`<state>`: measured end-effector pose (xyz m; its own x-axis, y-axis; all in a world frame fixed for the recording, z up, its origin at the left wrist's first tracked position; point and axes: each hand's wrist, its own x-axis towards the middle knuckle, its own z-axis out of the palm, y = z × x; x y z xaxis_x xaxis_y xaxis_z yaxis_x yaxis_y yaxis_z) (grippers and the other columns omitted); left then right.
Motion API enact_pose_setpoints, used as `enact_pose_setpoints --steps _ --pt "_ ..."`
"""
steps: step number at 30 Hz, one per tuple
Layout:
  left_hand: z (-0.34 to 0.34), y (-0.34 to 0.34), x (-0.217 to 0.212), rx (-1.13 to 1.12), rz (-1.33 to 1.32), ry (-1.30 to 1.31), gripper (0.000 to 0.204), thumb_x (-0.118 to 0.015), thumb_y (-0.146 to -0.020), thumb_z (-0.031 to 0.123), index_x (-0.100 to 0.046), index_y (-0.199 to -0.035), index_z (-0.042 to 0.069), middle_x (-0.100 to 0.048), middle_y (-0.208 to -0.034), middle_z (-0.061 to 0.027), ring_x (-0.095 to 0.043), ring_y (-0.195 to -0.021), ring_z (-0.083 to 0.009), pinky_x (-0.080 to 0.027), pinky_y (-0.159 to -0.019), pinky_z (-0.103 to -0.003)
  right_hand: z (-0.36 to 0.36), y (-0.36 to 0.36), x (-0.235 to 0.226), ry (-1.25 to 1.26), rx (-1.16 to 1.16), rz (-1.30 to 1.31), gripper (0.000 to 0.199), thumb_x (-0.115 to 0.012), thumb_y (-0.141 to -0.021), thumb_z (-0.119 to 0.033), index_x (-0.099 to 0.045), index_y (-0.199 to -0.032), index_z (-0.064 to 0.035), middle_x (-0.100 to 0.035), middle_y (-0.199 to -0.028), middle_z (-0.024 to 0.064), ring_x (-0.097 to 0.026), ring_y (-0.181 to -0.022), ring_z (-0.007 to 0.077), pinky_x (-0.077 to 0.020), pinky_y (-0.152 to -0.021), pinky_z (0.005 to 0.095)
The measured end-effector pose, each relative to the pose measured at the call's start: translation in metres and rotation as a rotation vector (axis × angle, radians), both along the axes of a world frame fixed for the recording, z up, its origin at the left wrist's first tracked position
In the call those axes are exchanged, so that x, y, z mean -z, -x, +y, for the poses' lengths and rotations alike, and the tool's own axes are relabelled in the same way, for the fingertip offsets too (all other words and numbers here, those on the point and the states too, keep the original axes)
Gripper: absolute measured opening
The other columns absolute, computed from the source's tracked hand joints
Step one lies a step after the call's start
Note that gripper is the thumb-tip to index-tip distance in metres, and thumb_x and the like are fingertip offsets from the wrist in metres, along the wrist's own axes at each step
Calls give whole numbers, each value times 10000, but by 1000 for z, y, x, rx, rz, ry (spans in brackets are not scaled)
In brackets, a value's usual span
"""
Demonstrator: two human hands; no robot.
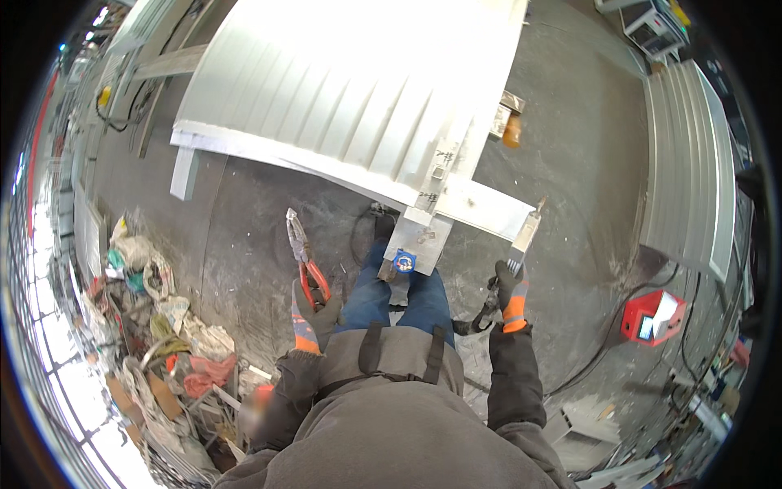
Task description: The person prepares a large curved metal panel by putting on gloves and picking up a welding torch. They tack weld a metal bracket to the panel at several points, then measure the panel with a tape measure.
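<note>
My left hand, in a grey glove with an orange cuff, is closed round the red handles of a pair of pliers. The metal jaws point up and away, slightly apart. My right hand, gloved alike, is closed beside the pale metal end piece of a crossbar. What its fingers hold is hidden; a dark, jointed thing hangs just below. Between my hands, a blue round object sits on a metal plate before my knees. The plate adjoins a large ribbed metal panel.
Bags and scrap are heaped at the left. A red machine with a small display stands on the floor at the right, with dark cables nearby. Another ribbed panel stands at the far right. An orange-brown object lies beside the large panel.
</note>
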<state>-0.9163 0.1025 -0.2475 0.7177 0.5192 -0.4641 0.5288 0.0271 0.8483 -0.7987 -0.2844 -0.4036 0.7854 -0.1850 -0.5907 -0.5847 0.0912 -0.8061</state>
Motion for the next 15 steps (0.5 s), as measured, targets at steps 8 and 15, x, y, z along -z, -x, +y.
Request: enact_pose_setpoints --steps 8,15 --pt "18 -46 12 86 30 60 451 -670 -895 -35 -415 -1264 13 -602 -774 -94 -623 -515 -181 -483 -432 -307 13 -121 39 410 -198 -188 460 -777 -882 -297 -606 -1162 25 -639 -811 127 -628 -706 271 -509 -631 414" --pt "38 -114 34 265 163 162 423 -654 -904 -24 -419 -1253 16 -614 -830 -98 -623 -544 -165 -486 -477 -303 62 -171 100 1093 -420 32 743 -797 -838 -527 -552 -1237 50 -580 -1265 300 -586 -1174 504 -498 -995 540"
